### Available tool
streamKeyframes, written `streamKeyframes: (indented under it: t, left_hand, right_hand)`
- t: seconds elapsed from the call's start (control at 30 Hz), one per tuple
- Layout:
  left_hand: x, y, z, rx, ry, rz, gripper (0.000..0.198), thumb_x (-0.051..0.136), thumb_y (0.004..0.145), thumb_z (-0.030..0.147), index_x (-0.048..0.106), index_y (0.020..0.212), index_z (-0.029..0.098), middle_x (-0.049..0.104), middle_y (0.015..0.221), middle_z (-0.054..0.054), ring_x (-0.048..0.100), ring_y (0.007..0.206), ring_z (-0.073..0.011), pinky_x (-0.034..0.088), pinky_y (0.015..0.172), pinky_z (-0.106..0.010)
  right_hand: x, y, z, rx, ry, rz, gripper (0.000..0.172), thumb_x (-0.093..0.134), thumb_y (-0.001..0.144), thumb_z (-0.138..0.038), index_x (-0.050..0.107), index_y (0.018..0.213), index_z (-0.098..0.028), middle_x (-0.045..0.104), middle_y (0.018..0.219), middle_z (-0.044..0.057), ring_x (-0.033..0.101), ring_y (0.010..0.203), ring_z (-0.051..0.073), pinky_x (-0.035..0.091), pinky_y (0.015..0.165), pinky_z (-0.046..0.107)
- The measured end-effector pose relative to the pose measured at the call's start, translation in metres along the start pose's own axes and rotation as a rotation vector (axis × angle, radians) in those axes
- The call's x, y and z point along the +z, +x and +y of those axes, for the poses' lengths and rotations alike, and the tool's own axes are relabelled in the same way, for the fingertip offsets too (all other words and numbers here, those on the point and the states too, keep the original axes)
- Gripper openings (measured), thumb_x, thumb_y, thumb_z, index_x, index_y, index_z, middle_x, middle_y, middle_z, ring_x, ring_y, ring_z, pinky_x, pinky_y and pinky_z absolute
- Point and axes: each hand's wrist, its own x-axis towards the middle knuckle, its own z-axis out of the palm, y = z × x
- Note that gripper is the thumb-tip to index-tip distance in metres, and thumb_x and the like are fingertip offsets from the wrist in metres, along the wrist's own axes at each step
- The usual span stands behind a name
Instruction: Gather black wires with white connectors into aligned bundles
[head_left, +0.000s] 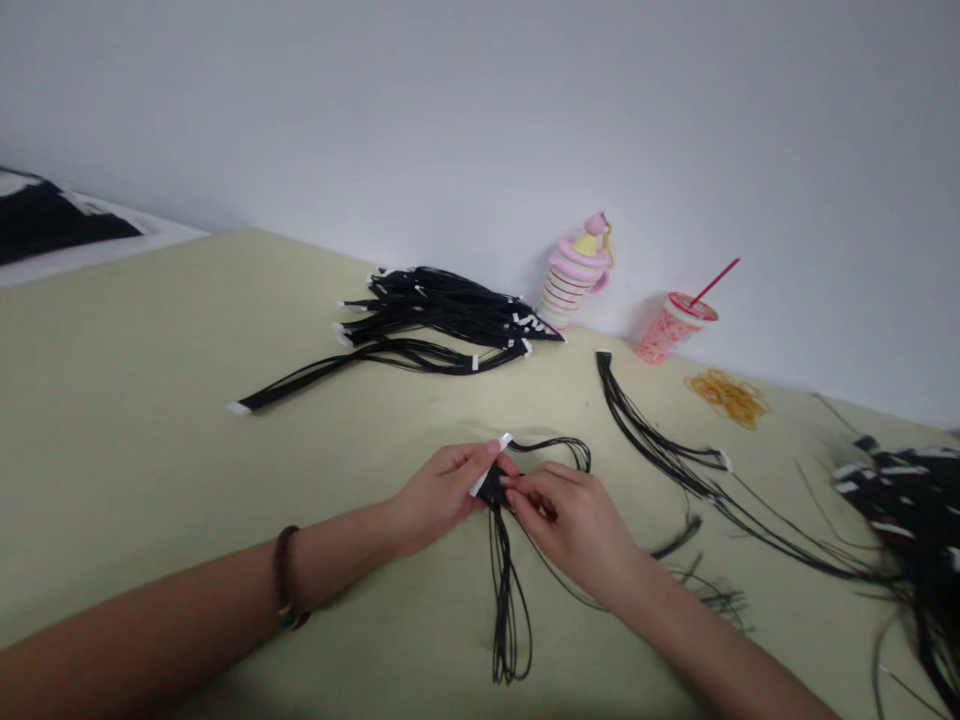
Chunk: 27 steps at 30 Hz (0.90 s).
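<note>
Pale green table below a white wall: at lower center, the left hand and right hand pinch together on a black wire bundle, with more wire bundles at upper center.

1. A black wire bundle of thin, glossy strands; it is gathered at one end and loose along its length;
2. Its gathered end, a dark wrapped section, carries a narrow white tag tilted upward, pinched between left hand and right hand;
3. One thin loop arcs away beyond the hands; longer strands fall toward the person, forming narrow loops on the tabletop;
</note>
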Motion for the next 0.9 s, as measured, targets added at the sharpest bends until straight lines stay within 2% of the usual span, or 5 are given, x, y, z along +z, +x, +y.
streamKeyframes:
  t: [0.27,0.53,0.6,0.77,0.9]
  left_hand:
    - [-0.003,0.0,-0.002,-0.008,0.065,-0.01,0.027,0.055,0.08,0.036,0.067,0.075,0.013,0.063,0.066,-0.002,0.054,0.064,-0.0124,0.038,0.064,-0.022]
    - [-0.002,0.0,0.004,-0.089,0.0,-0.011,0.035,0.049,0.083,0.043,0.061,0.074,0.012,0.069,0.068,-0.008,0.064,0.071,-0.0181,0.043,0.075,-0.029]
    - [-0.002,0.0,0.005,-0.1,-0.007,-0.013,0.035,0.049,0.083,0.043,0.06,0.076,0.011,0.069,0.069,-0.011,0.064,0.071,-0.0183,0.044,0.075,-0.03]
    - [-0.003,-0.001,0.005,-0.117,-0.017,-0.019,0.033,0.048,0.084,0.042,0.058,0.078,0.011,0.07,0.071,-0.013,0.065,0.069,-0.0185,0.045,0.074,-0.029]
    - [-0.004,0.0,0.006,-0.143,-0.03,-0.014,0.032,0.047,0.085,0.041,0.058,0.078,0.011,0.07,0.071,-0.013,0.065,0.069,-0.0175,0.046,0.073,-0.027]
  right_hand:
    - [-0.015,0.0,-0.005,0.053,0.059,-0.113,0.014,0.043,0.087,-0.021,0.054,0.081,-0.016,0.059,0.075,0.004,0.054,0.067,0.014,0.039,0.061,0.026]
    - [-0.078,-0.01,0.01,0.274,0.983,-0.558,0.013,0.058,0.078,-0.026,0.06,0.085,-0.017,0.063,0.067,0.001,0.056,0.052,0.008,0.043,0.05,0.019]
    - [-0.095,-0.017,0.024,0.256,1.156,-0.445,0.019,0.062,0.074,-0.036,0.063,0.08,-0.018,0.064,0.062,0.002,0.057,0.046,0.009,0.041,0.042,0.018]
    - [-0.122,-0.018,0.044,0.091,1.52,0.372,0.017,0.073,0.062,-0.023,0.062,0.075,-0.023,0.051,0.047,-0.01,0.032,0.03,0.0,0.038,0.039,0.013]
    - [-0.128,-0.005,0.045,0.113,1.706,0.671,0.011,0.069,0.07,-0.017,0.058,0.072,-0.02,0.052,0.056,-0.008,0.046,0.045,0.0,0.044,0.052,0.013]
